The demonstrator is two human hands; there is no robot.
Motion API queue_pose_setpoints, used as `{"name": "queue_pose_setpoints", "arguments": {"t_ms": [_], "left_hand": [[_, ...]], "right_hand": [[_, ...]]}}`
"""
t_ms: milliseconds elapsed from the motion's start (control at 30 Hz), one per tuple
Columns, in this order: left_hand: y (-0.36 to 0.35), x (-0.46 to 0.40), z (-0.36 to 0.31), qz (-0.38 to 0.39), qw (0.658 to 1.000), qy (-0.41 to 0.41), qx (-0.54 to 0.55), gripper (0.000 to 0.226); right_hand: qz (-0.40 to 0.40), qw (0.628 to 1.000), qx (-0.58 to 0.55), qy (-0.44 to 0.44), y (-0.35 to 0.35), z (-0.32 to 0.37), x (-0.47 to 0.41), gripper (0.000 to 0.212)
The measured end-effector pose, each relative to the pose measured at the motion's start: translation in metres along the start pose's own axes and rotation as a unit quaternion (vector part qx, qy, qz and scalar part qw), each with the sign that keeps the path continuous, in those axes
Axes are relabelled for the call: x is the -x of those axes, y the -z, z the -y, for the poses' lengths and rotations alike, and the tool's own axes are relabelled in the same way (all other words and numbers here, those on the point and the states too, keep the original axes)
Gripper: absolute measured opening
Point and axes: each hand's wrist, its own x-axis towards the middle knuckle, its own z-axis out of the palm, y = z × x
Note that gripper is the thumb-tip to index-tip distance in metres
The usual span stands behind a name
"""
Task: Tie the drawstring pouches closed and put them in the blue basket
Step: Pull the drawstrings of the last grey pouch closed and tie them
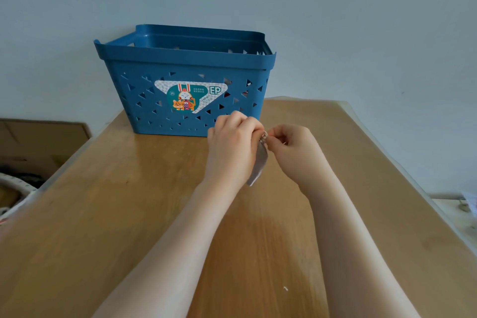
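Note:
A small grey drawstring pouch (pixel 259 162) hangs between my two hands above the wooden table, just in front of the blue basket (pixel 185 64). My left hand (pixel 232 142) grips its gathered top from the left, fingers curled round it. My right hand (pixel 291 147) pinches the drawstring at the pouch's neck from the right. Most of the pouch is hidden behind my left hand. The basket stands at the table's far edge against the wall, with triangular holes and a cartoon sticker on its front.
The wooden table (pixel 129 214) stretches toward me. A cardboard box (pixel 38 142) and a white basket (pixel 15 188) sit beyond the left edge. Some clutter (pixel 464 204) lies beyond the right edge. A tiny white scrap (pixel 285 288) lies near the front.

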Motion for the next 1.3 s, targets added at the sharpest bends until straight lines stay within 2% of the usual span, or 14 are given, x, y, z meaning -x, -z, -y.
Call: {"name": "queue_pose_setpoints", "arguments": {"t_ms": [133,233,333,400,533,700,800,933,1000,1067,1133,1200,1267,1300], "left_hand": [[0.002,0.002,0.003,-0.059,0.997,-0.053,-0.013,0.027],[0.003,0.002,0.000,-0.085,0.993,-0.073,0.036,0.021],[0.006,0.002,-0.008,-0.073,0.984,-0.049,0.156,0.021],[0.008,0.001,-0.012,-0.057,0.981,-0.052,0.180,0.027],[0.004,0.001,-0.013,-0.026,0.980,-0.060,0.188,0.030],[0.006,0.002,-0.012,-0.045,0.980,0.004,0.195,0.020],[0.007,0.001,-0.012,-0.049,0.984,0.013,0.170,0.020],[0.007,0.002,-0.020,-0.026,0.976,0.020,0.213,0.021],[0.007,0.004,-0.024,-0.007,0.965,0.058,0.257,0.019],[0.007,0.005,-0.028,0.009,0.935,0.137,0.328,0.020],[0.007,0.003,-0.033,0.024,0.863,0.221,0.455,0.022],[0.007,0.001,-0.036,0.036,0.781,0.270,0.562,0.027],[0.008,0.000,-0.040,0.043,0.724,0.291,0.624,0.030],[0.008,0.000,-0.041,0.043,0.707,0.296,0.641,0.030]], "right_hand": [[0.088,0.990,-0.105,-0.028,0.007,0.004,0.003,0.023],[0.151,0.958,-0.242,-0.038,0.017,0.004,0.004,0.023],[0.164,0.917,-0.358,-0.068,0.020,0.003,0.003,0.023],[0.151,0.897,-0.407,-0.085,0.019,0.001,0.001,0.021],[0.124,0.898,-0.414,-0.082,0.019,-0.003,-0.001,0.020],[0.121,0.910,-0.390,-0.067,0.015,-0.003,-0.002,0.026],[0.133,0.907,-0.392,-0.072,0.012,-0.002,-0.002,0.021],[0.115,0.888,-0.436,-0.086,0.012,0.000,-0.001,0.025],[0.094,0.848,-0.512,-0.094,0.013,0.000,0.000,0.027],[0.070,0.798,-0.588,-0.108,0.013,-0.002,-0.002,0.026],[0.039,0.747,-0.649,-0.138,0.013,-0.003,-0.003,0.024],[0.018,0.691,-0.704,-0.162,0.013,-0.005,-0.005,0.024],[0.003,0.646,-0.745,-0.166,0.013,-0.007,-0.005,0.023],[-0.007,0.632,-0.758,-0.163,0.014,-0.008,-0.006,0.024]]}}
